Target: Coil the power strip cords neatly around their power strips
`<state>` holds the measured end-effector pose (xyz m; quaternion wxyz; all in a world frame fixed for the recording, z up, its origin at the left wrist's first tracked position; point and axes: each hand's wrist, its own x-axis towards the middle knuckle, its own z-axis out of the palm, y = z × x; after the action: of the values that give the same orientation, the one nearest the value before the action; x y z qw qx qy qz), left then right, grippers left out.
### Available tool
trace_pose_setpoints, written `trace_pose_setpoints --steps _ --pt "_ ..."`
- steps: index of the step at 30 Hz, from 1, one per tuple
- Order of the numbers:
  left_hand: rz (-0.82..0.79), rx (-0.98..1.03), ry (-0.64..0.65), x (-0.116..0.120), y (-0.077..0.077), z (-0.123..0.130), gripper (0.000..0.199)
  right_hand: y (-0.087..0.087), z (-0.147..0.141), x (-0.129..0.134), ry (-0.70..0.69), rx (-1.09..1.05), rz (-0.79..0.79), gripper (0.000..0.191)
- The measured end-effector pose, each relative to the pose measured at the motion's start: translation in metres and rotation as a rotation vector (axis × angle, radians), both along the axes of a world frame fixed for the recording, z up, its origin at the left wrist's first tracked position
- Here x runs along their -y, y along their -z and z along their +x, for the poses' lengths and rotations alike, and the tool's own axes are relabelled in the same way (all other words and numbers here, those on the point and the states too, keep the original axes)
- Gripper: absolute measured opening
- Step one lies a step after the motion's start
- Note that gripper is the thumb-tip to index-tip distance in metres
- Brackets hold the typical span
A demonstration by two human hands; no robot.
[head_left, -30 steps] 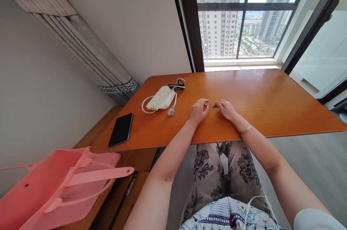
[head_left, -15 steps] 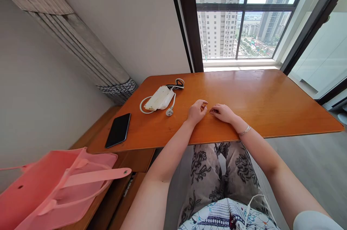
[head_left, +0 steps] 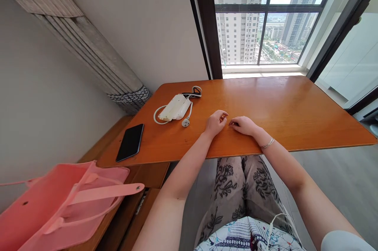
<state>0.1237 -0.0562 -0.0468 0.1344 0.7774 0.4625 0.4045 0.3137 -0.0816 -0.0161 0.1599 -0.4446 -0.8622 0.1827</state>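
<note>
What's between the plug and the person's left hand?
In the head view, only brown tabletop lies between the plug and the left hand.

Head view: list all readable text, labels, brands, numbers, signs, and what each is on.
No readable text anywhere.
Black smartphone: none visible.
White corded electrical unit and plug: any markings too small to read.
Pink tote bag: none visible.
High-rises outside: any signs too small to read.

Your left hand (head_left: 216, 122) and right hand (head_left: 244, 125) rest on the table (head_left: 280, 105) (loosely curled, those fingers), white plug (head_left: 186, 122) nearby.
</note>
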Motion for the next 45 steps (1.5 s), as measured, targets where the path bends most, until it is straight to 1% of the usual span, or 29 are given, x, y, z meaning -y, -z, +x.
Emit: trace_pose_setpoints --steps 18,24,28,45 --pt "-0.028 -0.012 0.006 -0.0004 0.0002 0.0 0.018 -0.002 -0.001 0.0015 0.003 0.022 -0.002 0.019" --pt "-0.085 0.047 0.007 -0.0001 0.0009 0.0006 0.024 -0.0018 -0.0006 0.0017 0.023 0.033 0.011 0.019" --pt "-0.089 0.08 0.019 -0.0008 0.0033 0.0008 0.028 -0.003 -0.0006 0.0025 0.034 0.044 0.015 0.02" --pt "-0.081 0.046 0.018 -0.002 0.004 -0.0005 0.023 -0.0028 -0.0006 0.0022 0.014 0.06 0.008 0.018"
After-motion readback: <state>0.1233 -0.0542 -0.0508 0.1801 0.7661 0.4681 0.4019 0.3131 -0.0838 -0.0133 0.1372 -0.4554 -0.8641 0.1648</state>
